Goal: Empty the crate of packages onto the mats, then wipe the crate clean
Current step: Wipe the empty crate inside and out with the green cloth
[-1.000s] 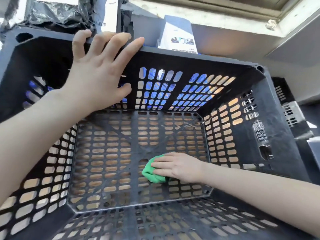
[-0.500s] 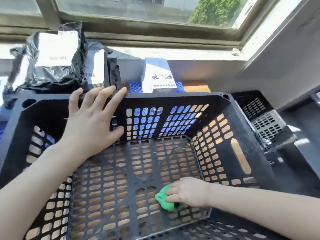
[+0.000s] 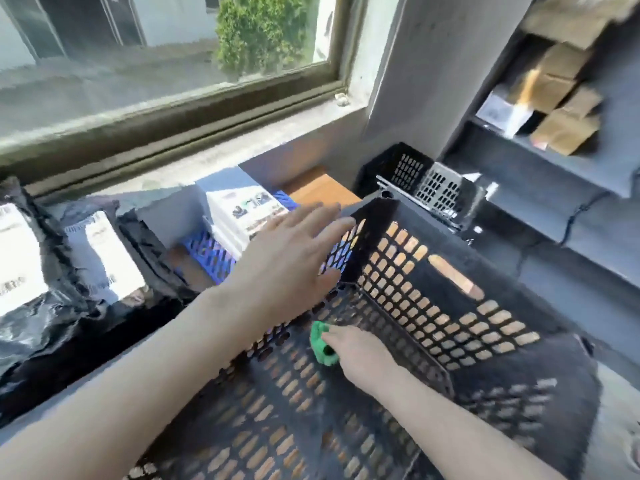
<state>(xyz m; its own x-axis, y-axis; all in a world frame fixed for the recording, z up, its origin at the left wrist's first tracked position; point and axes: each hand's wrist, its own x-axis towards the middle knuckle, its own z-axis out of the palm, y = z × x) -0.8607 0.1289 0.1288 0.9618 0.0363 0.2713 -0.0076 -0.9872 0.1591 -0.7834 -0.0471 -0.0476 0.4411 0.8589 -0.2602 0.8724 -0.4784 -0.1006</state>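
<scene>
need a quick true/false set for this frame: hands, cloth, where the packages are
1. The right hand holds a green cloth against the floor of the crate. True.
2. Packages lie inside the crate. False: none show inside; the black bags and white box lie outside it.
3. The left hand grips the cloth. False: it is open, fingers straight, at the crate's far wall.
4. The white box sits on a blue mat. True.

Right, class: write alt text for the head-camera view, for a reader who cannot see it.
A person's right hand grips a crumpled green cloth on the floor of a black perforated plastic crate, while the open left hand lies against its far wall.
</scene>
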